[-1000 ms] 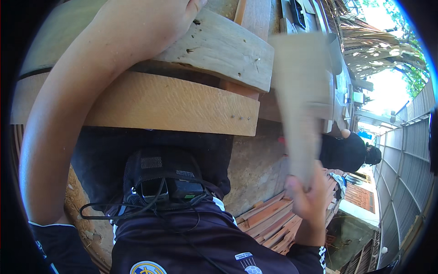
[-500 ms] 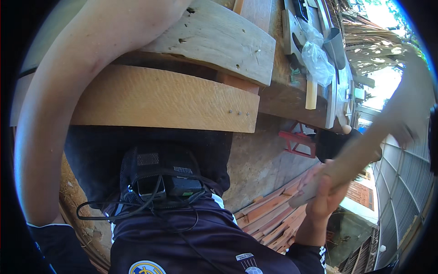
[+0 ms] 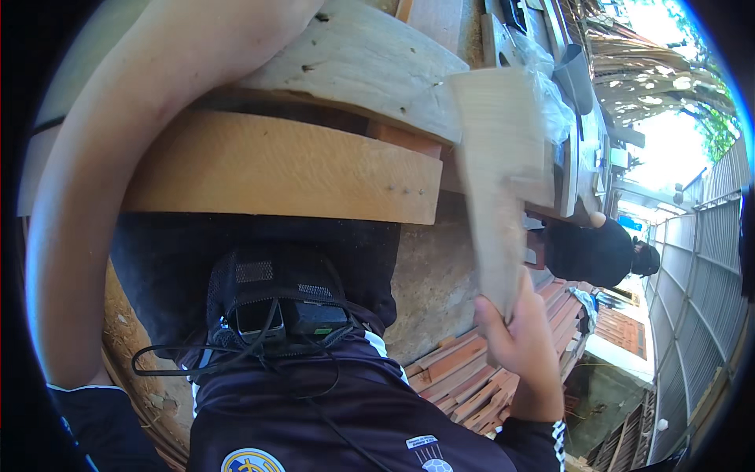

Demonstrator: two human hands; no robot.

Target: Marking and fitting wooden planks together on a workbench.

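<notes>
Toward the lower right of my head view, the right hand [image 3: 519, 338] is closed round the narrow end of a pale wooden mallet [image 3: 499, 149], thumb on the left side of the handle. The mallet rises from that fist with its broad head uppermost, its outline blurred, and from where I watch it covers the right end of a grey weathered plank [image 3: 354, 67]; I cannot tell whether the 2 touch. The left forearm [image 3: 102, 212] curves up the left side, and the left hand lies past the top edge, so I cannot tell how it grips. On the near side of the plank I see an orange-brown board [image 3: 291, 173] with 3 dark spots near its right end. Behind the mallet head sits a clear plastic bag [image 3: 558, 118], beside a grey tapered container [image 3: 576, 82]. Nearer the wearer's body is a black mesh pouch [image 3: 275, 275]. Farther right, reddish timber strips [image 3: 472, 377] lie in a pile, 1 other person [image 3: 590, 256] in dark clothing shows beyond, and a corrugated metal fence [image 3: 692, 267] runs along the far side.
</notes>
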